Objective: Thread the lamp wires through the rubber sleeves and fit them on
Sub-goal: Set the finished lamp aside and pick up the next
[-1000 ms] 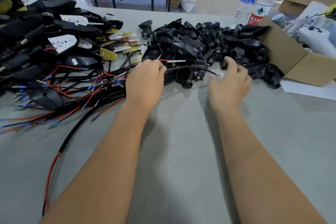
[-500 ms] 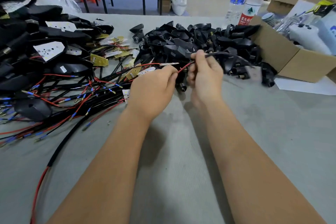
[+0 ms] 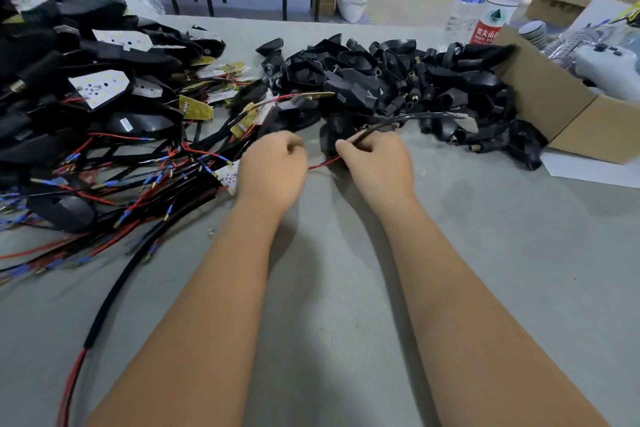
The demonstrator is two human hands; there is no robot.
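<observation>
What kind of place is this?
Probably a small lamp assembly workshop: a heap of black rubber sleeves, piles of wired lamp parts on a worktable, and cardboard boxes.

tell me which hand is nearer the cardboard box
Right. The right hand is left of the cardboard box; the left hand is farther left.

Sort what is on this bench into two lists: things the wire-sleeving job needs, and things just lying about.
Job:
right hand pinching the sleeved wire
left hand
pile of rubber sleeves
wired lamp boards

Lying about:
two water bottles
cardboard box
white controller
</observation>
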